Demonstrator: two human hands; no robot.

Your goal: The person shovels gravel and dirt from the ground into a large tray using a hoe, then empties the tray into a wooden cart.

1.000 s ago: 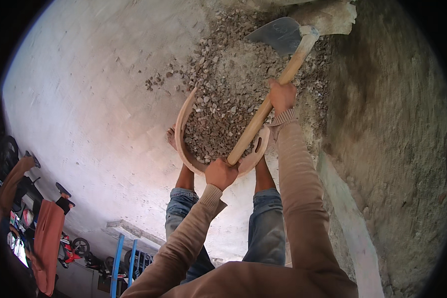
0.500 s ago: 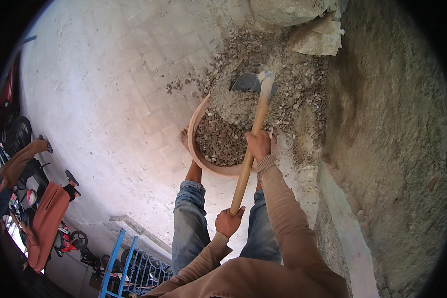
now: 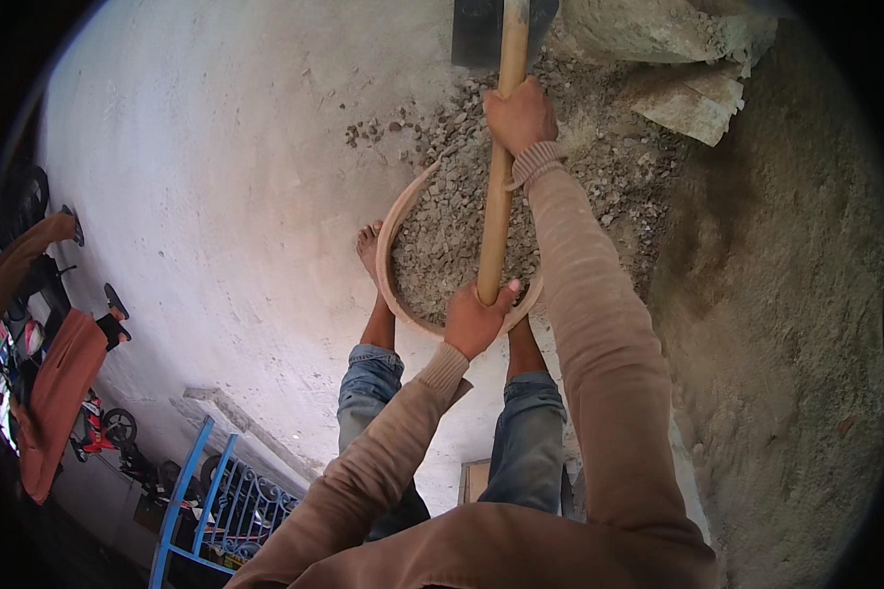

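I hold a hoe by its long wooden handle (image 3: 498,206). My left hand (image 3: 473,319) grips the near end of the handle and my right hand (image 3: 519,115) grips it higher up. The dark metal blade (image 3: 483,29) is raised at the top edge of the view. A round pale basin (image 3: 387,250) full of gravel sits on the ground between my bare feet, under the handle. A heap of gravel (image 3: 609,167) lies beyond and to the right of the basin.
Broken concrete slabs (image 3: 692,103) lie at the top right. A sandy mound (image 3: 786,324) fills the right side. Pale paved ground (image 3: 216,196) spreads to the left. A blue metal gate (image 3: 211,491) and parked motorbikes (image 3: 98,422) stand at the lower left.
The hoe blade has come up off the gravel in the basin and moved away toward the top of the view. Both hands kept their grip on the handle.
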